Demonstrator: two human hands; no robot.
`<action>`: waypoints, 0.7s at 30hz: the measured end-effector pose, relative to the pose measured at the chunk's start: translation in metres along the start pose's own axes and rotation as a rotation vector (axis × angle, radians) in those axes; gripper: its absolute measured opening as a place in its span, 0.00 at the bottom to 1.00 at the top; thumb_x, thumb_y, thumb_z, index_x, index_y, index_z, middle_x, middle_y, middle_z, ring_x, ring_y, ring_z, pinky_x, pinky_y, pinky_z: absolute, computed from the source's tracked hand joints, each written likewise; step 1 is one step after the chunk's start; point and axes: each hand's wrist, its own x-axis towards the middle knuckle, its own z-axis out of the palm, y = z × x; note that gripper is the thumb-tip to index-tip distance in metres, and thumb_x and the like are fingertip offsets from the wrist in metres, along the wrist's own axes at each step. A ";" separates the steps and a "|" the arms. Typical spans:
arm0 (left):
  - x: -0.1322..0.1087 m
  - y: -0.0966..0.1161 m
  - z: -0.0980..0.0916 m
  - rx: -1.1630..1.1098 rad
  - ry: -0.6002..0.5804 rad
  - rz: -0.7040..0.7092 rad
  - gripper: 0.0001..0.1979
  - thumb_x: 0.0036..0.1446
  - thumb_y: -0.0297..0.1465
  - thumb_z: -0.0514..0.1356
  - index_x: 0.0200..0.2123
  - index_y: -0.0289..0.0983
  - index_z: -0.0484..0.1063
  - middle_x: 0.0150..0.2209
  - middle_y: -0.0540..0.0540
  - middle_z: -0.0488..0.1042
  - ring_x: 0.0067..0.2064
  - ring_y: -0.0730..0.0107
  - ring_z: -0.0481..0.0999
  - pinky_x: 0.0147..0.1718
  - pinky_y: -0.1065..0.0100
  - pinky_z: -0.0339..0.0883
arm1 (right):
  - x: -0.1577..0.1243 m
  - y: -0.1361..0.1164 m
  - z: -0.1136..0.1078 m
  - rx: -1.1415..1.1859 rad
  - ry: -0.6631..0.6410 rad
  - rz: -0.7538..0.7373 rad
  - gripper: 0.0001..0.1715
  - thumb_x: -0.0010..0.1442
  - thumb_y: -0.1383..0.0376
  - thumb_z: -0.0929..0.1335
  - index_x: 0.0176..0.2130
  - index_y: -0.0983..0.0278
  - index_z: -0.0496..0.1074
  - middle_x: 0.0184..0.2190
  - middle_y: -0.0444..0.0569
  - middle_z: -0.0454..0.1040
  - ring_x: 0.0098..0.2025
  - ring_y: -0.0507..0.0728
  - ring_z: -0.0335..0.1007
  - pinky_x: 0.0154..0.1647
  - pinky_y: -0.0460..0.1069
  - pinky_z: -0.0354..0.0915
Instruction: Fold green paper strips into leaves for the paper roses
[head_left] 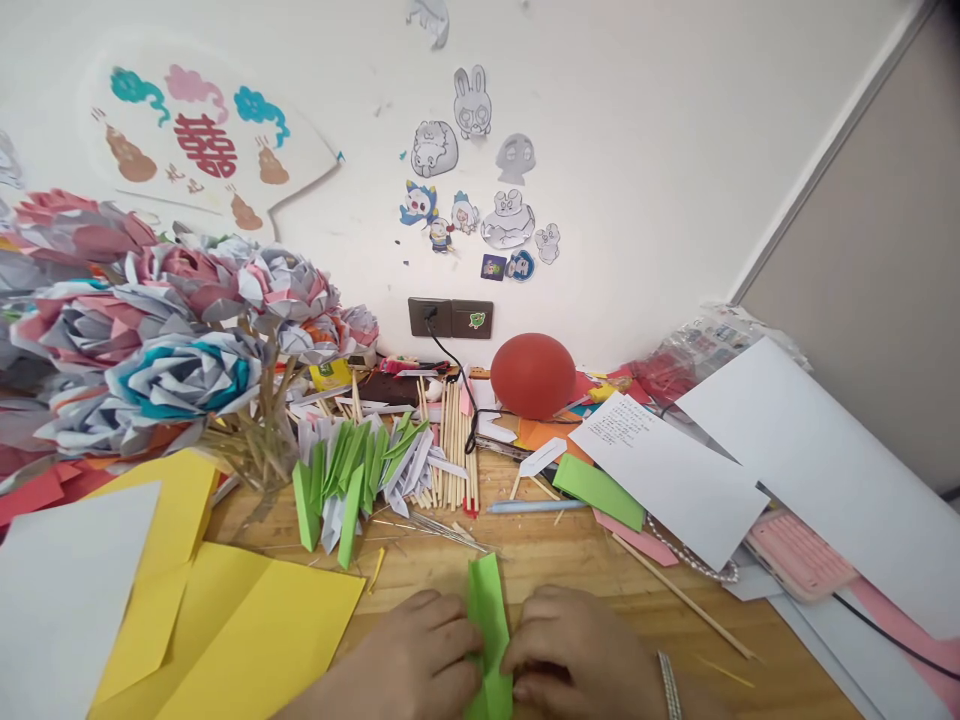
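A narrow folded strip of green paper (487,610) stands out between my two hands at the front of the wooden table. My left hand (431,645) has its fingers curled against the strip's left edge. From the other side, my right hand (577,645) pinches the right edge, with a beaded bracelet at the wrist. The strip's near end runs down to the frame's bottom edge. Just beyond lie thin wires (442,530) and a pile of folded green and white paper pieces (360,470).
Paper flowers (187,370) crowd the left, above yellow sheets (262,630). A red balloon (532,376), wooden sticks (454,440) and a black cable (469,400) line the back. On the right are white paper (675,480), a pink keyboard (799,555) and a loose stick (686,597).
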 end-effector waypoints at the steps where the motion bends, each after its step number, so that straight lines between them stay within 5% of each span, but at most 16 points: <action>1: 0.001 0.000 -0.006 -0.062 -0.027 -0.004 0.08 0.59 0.30 0.53 0.30 0.41 0.70 0.33 0.49 0.74 0.34 0.67 0.68 0.34 0.68 0.61 | 0.000 0.001 0.000 0.010 0.005 -0.016 0.04 0.54 0.65 0.69 0.33 0.59 0.75 0.29 0.44 0.75 0.33 0.53 0.68 0.33 0.45 0.56; 6: 0.009 0.000 -0.032 -0.350 -0.160 -0.128 0.05 0.57 0.30 0.59 0.34 0.46 0.74 0.40 0.50 0.74 0.43 0.66 0.69 0.44 0.66 0.62 | 0.002 -0.001 0.002 0.066 0.051 0.053 0.09 0.56 0.59 0.68 0.30 0.61 0.75 0.26 0.43 0.74 0.30 0.53 0.67 0.31 0.45 0.55; 12: 0.011 0.002 -0.017 -0.436 -0.068 -0.396 0.05 0.49 0.23 0.62 0.26 0.39 0.69 0.38 0.50 0.71 0.40 0.69 0.70 0.38 0.72 0.64 | 0.005 -0.008 0.003 0.125 0.046 0.255 0.06 0.49 0.62 0.73 0.27 0.61 0.74 0.23 0.40 0.71 0.28 0.51 0.64 0.29 0.45 0.53; 21: 0.013 0.008 -0.010 -0.393 -0.058 -0.457 0.07 0.50 0.21 0.59 0.28 0.38 0.68 0.36 0.50 0.70 0.42 0.67 0.69 0.41 0.69 0.63 | 0.010 -0.016 0.001 0.154 0.074 0.445 0.05 0.46 0.66 0.73 0.23 0.63 0.73 0.19 0.38 0.67 0.24 0.50 0.59 0.25 0.44 0.49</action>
